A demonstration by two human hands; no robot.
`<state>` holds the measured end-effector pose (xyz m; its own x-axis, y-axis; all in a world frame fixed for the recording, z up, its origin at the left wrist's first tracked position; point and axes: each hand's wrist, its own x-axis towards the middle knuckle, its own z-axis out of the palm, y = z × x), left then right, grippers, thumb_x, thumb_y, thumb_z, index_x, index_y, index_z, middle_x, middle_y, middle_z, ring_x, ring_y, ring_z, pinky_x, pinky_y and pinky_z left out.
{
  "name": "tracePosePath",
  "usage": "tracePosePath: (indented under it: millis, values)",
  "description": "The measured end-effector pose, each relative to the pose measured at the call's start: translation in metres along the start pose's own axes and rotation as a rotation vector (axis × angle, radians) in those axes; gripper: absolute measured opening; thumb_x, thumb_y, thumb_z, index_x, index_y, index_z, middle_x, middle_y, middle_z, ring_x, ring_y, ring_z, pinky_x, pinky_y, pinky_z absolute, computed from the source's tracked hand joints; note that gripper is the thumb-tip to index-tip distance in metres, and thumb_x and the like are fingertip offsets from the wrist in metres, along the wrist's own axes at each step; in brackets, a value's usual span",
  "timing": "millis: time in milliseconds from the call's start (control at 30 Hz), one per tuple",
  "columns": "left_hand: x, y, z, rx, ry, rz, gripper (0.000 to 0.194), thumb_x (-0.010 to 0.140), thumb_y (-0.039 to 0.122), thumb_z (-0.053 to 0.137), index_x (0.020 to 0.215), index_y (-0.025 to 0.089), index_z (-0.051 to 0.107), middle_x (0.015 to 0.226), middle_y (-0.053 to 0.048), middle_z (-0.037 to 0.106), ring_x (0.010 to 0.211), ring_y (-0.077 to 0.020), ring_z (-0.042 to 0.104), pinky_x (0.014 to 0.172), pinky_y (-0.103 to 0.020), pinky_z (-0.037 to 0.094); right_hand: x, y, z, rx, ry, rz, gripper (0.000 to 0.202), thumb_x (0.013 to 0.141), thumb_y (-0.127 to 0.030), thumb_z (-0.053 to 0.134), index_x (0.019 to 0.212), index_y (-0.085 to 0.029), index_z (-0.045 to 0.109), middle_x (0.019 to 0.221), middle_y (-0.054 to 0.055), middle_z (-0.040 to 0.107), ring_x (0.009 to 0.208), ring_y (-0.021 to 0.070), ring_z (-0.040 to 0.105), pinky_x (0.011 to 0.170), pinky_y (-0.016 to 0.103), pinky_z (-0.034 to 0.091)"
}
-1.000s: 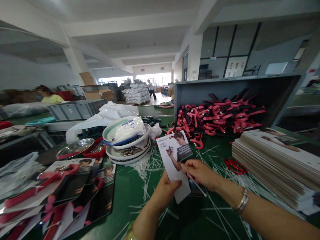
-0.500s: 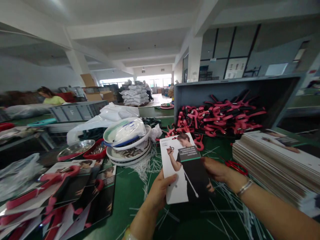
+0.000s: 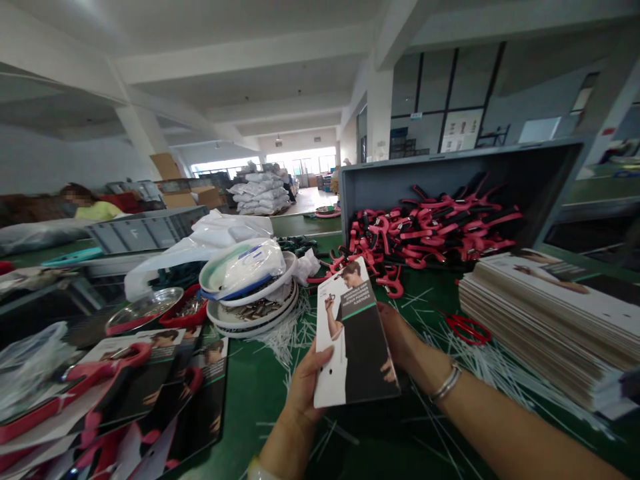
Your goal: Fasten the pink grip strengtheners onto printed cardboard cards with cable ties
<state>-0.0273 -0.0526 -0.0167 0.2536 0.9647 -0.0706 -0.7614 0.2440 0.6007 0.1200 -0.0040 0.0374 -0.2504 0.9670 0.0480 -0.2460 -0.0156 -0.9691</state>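
A printed cardboard packaging card (image 3: 357,353), white and black with a picture of a person's arm and a hand grip, is upright and tilted in front of me. My left hand (image 3: 305,383) grips its lower left edge, thumb on the printed face and fingers behind. My right hand (image 3: 400,337) is at the card's right edge, its fingers hidden behind the card. Whether they hold anything cannot be seen. Small dark holes show in the card's white part. Loose white cable ties (image 3: 475,367) lie on the green table around my hands.
A grey crate (image 3: 365,180) on its side spills red-and-black hand grips (image 3: 425,230). Stacked cards (image 3: 530,340) and red-handled scissors (image 3: 469,329) are at right. Left are carded grips (image 3: 120,393) and piled basins (image 3: 250,313). A person in yellow (image 3: 103,210) sits farther back.
The card has turned and moved slightly left, with both hands following. A white cable tie across its front is no longer visible. My right hand's fingers are now farther behind the card.
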Motion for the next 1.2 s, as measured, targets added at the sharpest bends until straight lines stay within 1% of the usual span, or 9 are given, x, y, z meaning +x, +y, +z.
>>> tracePosePath:
  millis: [133, 300, 400, 500, 667, 800, 900, 1000, 1200]
  values:
    - [0.000, 0.000, -0.002, -0.114, -0.040, 0.050, 0.049, 0.070, 0.016, 0.064, 0.118, 0.020, 0.057, 0.078, -0.003, 0.070, 0.065, -0.0147, 0.065, 0.060, -0.021, 0.051, 0.004, -0.007, 0.015, -0.021, 0.119, -0.078, 0.019, 0.072, -0.034, 0.061, 0.076, -0.018, 0.053, 0.059, -0.004, 0.057, 0.038, 0.0066, 0.042, 0.038, 0.020, 0.031]
    - [-0.003, 0.007, 0.000, -0.241, -0.127, 0.004, 0.031, 0.068, 0.014, 0.065, 0.099, 0.018, 0.065, 0.069, -0.002, 0.067, 0.056, -0.0106, 0.059, 0.051, -0.017, 0.048, 0.002, -0.021, 0.019, -0.587, -0.109, -0.246, 0.007, 0.070, -0.020, 0.055, 0.069, -0.015, 0.061, 0.053, -0.003, 0.055, 0.047, 0.0089, 0.046, 0.046, 0.020, 0.033]
    - [-0.002, 0.010, -0.004, -0.286, -0.124, 0.003, 0.029, 0.071, 0.011, 0.062, 0.099, 0.017, 0.065, 0.068, -0.002, 0.068, 0.053, -0.0093, 0.057, 0.044, -0.014, 0.045, -0.001, -0.026, 0.020, -0.886, -0.196, -0.342, 0.013, 0.071, -0.014, 0.052, 0.071, -0.014, 0.065, 0.057, 0.000, 0.060, 0.052, 0.0098, 0.050, 0.049, 0.020, 0.032]
    - [-0.001, 0.012, -0.009, -0.364, -0.126, 0.002, 0.030, 0.077, 0.008, 0.054, 0.105, 0.018, 0.062, 0.071, -0.002, 0.069, 0.053, -0.0067, 0.056, 0.040, -0.008, 0.041, -0.006, -0.032, 0.025, -1.051, -0.225, -0.376, 0.018, 0.072, -0.011, 0.050, 0.075, -0.014, 0.067, 0.059, 0.001, 0.063, 0.054, 0.0106, 0.053, 0.050, 0.020, 0.031]
    - [0.001, 0.013, -0.013, -0.442, -0.162, -0.031, 0.027, 0.088, 0.010, 0.041, 0.106, 0.017, 0.060, 0.085, -0.004, 0.072, 0.053, -0.0047, 0.056, 0.036, -0.005, 0.037, -0.010, -0.038, 0.031, -1.236, -0.215, -0.468, 0.018, 0.075, -0.012, 0.049, 0.072, -0.015, 0.066, 0.068, 0.005, 0.067, 0.066, 0.0142, 0.059, 0.058, 0.023, 0.033]
    - [0.002, 0.012, -0.015, -0.472, -0.252, -0.058, 0.027, 0.088, 0.014, 0.041, 0.109, 0.018, 0.058, 0.089, -0.004, 0.073, 0.056, -0.0048, 0.057, 0.037, -0.004, 0.038, -0.012, -0.039, 0.032, -1.338, -0.151, -0.459, 0.016, 0.076, -0.015, 0.049, 0.070, -0.016, 0.063, 0.069, 0.006, 0.067, 0.070, 0.0169, 0.061, 0.060, 0.025, 0.033]
    - [0.001, 0.011, -0.016, -0.479, -0.280, -0.053, 0.026, 0.088, 0.014, 0.043, 0.109, 0.017, 0.058, 0.091, -0.004, 0.073, 0.056, -0.0047, 0.057, 0.037, -0.004, 0.038, -0.014, -0.039, 0.031, -1.361, -0.177, -0.464, 0.016, 0.078, -0.016, 0.047, 0.072, -0.016, 0.063, 0.073, 0.007, 0.068, 0.073, 0.0175, 0.062, 0.062, 0.025, 0.034]
    - [0.001, 0.012, -0.015, -0.471, -0.232, -0.061, 0.025, 0.087, 0.013, 0.045, 0.107, 0.017, 0.059, 0.089, -0.004, 0.073, 0.055, -0.0041, 0.056, 0.037, -0.004, 0.037, -0.017, -0.038, 0.032, -1.392, -0.207, -0.495, 0.017, 0.080, -0.019, 0.046, 0.075, -0.016, 0.062, 0.078, 0.008, 0.068, 0.074, 0.0181, 0.062, 0.063, 0.026, 0.035]
    - [-0.001, 0.013, -0.012, -0.331, -0.158, -0.020, 0.025, 0.084, 0.013, 0.053, 0.104, 0.023, 0.063, 0.085, -0.002, 0.073, 0.051, -0.0043, 0.053, 0.035, -0.004, 0.035, -0.018, -0.040, 0.033, -1.417, -0.166, -0.480, 0.017, 0.079, -0.018, 0.047, 0.074, -0.016, 0.063, 0.077, 0.007, 0.068, 0.074, 0.0188, 0.063, 0.063, 0.027, 0.035]
